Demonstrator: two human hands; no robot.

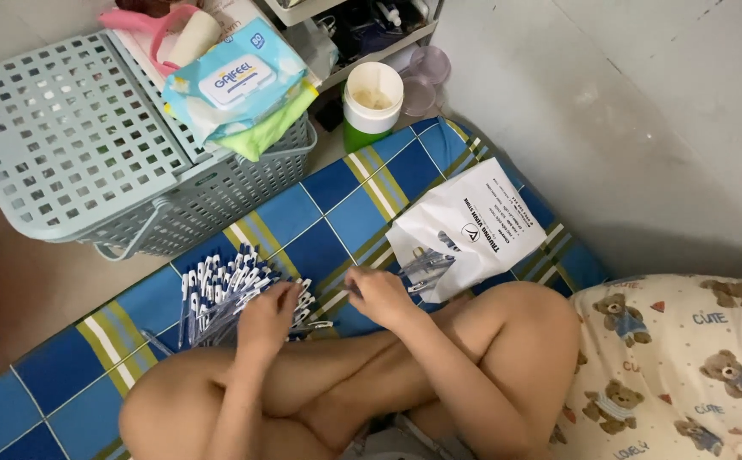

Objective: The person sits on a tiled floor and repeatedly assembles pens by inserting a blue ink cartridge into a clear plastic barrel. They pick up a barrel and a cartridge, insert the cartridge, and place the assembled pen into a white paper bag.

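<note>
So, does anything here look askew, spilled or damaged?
Nothing looks damaged. The pens lie in a loose, fanned heap on the blue checked mat under the left hand, and a few poke from the open white bag beside the right hand. A wipes pack sits tilted on the basket.

Both hands are down low in front of the crossed legs (pixel 345 383). The left hand (pixel 267 317) has bent fingers. The right hand (pixel 379 296) is curled too, close beside it.
</note>
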